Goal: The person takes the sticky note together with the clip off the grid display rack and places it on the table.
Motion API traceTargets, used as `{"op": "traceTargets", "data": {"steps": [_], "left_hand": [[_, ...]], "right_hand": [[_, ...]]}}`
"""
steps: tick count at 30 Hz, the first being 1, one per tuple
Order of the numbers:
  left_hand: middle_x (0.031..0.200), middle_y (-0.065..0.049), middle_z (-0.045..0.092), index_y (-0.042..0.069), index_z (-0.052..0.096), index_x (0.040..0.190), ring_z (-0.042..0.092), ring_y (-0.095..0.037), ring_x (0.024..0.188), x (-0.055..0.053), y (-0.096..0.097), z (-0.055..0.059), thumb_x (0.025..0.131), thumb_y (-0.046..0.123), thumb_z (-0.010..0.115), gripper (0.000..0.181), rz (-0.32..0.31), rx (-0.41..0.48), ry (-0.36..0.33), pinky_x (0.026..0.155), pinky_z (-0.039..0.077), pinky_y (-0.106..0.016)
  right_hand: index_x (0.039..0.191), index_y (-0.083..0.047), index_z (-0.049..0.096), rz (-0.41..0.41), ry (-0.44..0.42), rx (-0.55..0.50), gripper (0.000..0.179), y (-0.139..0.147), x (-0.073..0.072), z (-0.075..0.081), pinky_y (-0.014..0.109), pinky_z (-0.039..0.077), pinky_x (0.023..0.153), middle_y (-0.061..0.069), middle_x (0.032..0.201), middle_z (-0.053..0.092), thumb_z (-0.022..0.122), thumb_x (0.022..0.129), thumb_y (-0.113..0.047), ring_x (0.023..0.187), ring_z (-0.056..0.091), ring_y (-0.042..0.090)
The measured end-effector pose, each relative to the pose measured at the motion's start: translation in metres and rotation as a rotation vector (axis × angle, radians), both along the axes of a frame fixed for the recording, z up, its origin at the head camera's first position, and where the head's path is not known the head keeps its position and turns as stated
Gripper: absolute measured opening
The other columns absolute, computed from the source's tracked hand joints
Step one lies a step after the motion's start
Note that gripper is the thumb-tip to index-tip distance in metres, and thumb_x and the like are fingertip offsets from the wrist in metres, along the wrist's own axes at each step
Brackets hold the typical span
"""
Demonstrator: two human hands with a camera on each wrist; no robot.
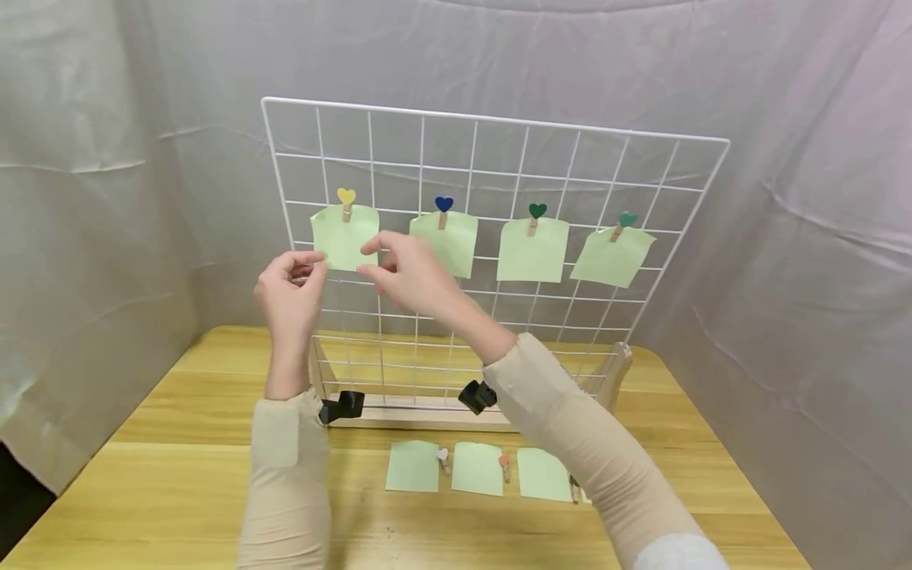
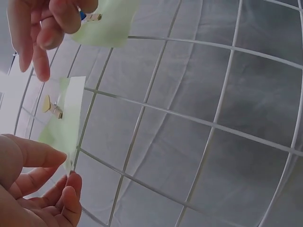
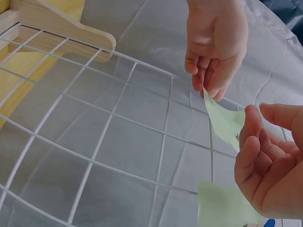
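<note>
A light green paper note [image 1: 345, 244] hangs on the white wire grid [image 1: 499, 118] at the left, under a small wooden clothespin [image 1: 347, 212] topped with a yellow heart. My left hand [image 1: 288, 291] pinches the note's lower left corner between thumb and fingers; the left wrist view shows that corner between the fingertips [image 2: 60, 159]. By the note's right edge is my right hand [image 1: 416, 273], thumb and forefinger spread apart with nothing between them. Behind it, a second green note [image 1: 456, 233] hangs from a clothespin with a blue heart [image 1: 444, 206], partly covered by the hand.
Further right hang two more notes, a straight one [image 1: 533, 253] and a tilted one [image 1: 614, 260]. The grid stands in a wooden base [image 1: 427, 416]. In front, several notes lie on the wooden table [image 1: 178, 475], with clothespins [image 1: 506, 467] beside them. Grey cloth [image 1: 570, 63] surrounds the table.
</note>
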State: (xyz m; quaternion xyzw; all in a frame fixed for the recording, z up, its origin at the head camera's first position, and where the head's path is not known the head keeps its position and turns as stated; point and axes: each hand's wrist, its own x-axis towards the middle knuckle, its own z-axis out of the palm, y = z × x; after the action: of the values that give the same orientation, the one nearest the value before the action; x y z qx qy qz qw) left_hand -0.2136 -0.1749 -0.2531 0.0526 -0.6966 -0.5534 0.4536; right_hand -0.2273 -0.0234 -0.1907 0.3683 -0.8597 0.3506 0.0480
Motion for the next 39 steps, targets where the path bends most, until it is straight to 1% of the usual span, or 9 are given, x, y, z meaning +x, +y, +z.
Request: {"op": "traceTargets", "data": {"steps": [3,5,10,12,20,25,30,34,39], "left_hand": [[0.077,-0.009,0.058,-0.007,0.065,0.088,0.050,-0.005,0.064,-0.001,0.001,0.001,0.081,0.004,0.059,0.015,-0.019,0.030,-0.006,0.060,0.041,-0.016],[0.075,-0.007,0.058,-0.007,0.065,0.089,0.050,-0.006,0.063,-0.001,0.002,0.002,0.081,0.005,0.059,0.015,-0.029,0.043,-0.011,0.059,0.041,-0.016],[0.072,-0.003,0.056,-0.008,0.064,0.089,0.048,-0.007,0.061,0.000,0.002,0.003,0.082,0.004,0.058,0.014,-0.048,0.061,-0.007,0.055,0.039,-0.016],[0.072,-0.003,0.056,-0.008,0.063,0.089,0.048,-0.007,0.060,0.000,0.001,0.002,0.082,0.004,0.058,0.014,-0.051,0.061,-0.006,0.054,0.039,-0.016],[0.075,-0.008,0.057,-0.007,0.063,0.091,0.048,-0.008,0.061,0.001,0.001,0.003,0.083,0.006,0.059,0.015,-0.070,0.044,-0.022,0.054,0.040,-0.016],[0.075,-0.010,0.058,-0.007,0.064,0.091,0.050,-0.008,0.060,0.001,0.000,0.004,0.083,0.005,0.059,0.015,-0.076,0.052,-0.029,0.055,0.041,-0.016],[0.076,-0.009,0.059,-0.007,0.063,0.091,0.051,-0.007,0.061,0.001,-0.001,0.003,0.082,0.004,0.060,0.015,-0.088,0.064,-0.027,0.056,0.042,-0.015],[0.077,-0.007,0.058,-0.007,0.063,0.091,0.049,-0.008,0.062,0.000,-0.002,0.002,0.082,0.004,0.062,0.015,-0.088,0.067,-0.023,0.055,0.041,-0.015],[0.075,-0.006,0.057,-0.008,0.063,0.088,0.048,-0.009,0.061,0.000,-0.003,0.003,0.082,0.003,0.062,0.013,-0.088,0.060,-0.006,0.055,0.040,-0.016]], "right_hand": [[0.118,-0.006,0.051,-0.020,0.016,-0.022,0.033,-0.004,-0.003,0.004,0.022,0.035,0.040,0.004,0.060,0.058,0.055,0.089,-0.021,0.043,0.052,0.022],[0.123,-0.007,0.047,-0.025,0.032,-0.043,0.036,-0.006,-0.004,0.006,0.022,0.034,0.039,0.005,0.060,0.058,0.054,0.090,-0.021,0.042,0.051,0.021],[0.133,-0.012,0.038,-0.043,0.082,-0.095,0.046,-0.011,-0.009,0.011,0.023,0.036,0.040,0.007,0.063,0.060,0.053,0.090,-0.021,0.041,0.050,0.016],[0.135,-0.014,0.035,-0.049,0.101,-0.097,0.048,-0.014,-0.010,0.012,0.023,0.036,0.041,0.007,0.063,0.060,0.052,0.090,-0.023,0.042,0.050,0.015],[0.136,-0.015,0.034,-0.091,0.145,-0.050,0.048,-0.027,-0.015,0.022,0.022,0.035,0.043,0.006,0.061,0.059,0.049,0.092,-0.026,0.049,0.052,0.013],[0.136,-0.013,0.033,-0.133,0.205,0.038,0.049,-0.032,-0.018,0.028,0.023,0.036,0.045,0.000,0.061,0.057,0.049,0.092,-0.028,0.053,0.053,0.010],[0.137,-0.011,0.031,-0.198,0.183,0.107,0.050,-0.037,-0.021,0.030,0.024,0.040,0.051,-0.004,0.064,0.059,0.045,0.093,-0.032,0.056,0.056,0.007],[0.138,-0.010,0.029,-0.229,0.156,0.148,0.050,-0.040,-0.024,0.031,0.025,0.042,0.055,-0.005,0.065,0.060,0.039,0.095,-0.033,0.057,0.056,0.005],[0.137,-0.011,0.031,-0.243,0.128,0.141,0.046,-0.043,-0.025,0.031,0.024,0.043,0.052,-0.004,0.065,0.060,0.035,0.096,-0.030,0.054,0.056,0.006]]}}
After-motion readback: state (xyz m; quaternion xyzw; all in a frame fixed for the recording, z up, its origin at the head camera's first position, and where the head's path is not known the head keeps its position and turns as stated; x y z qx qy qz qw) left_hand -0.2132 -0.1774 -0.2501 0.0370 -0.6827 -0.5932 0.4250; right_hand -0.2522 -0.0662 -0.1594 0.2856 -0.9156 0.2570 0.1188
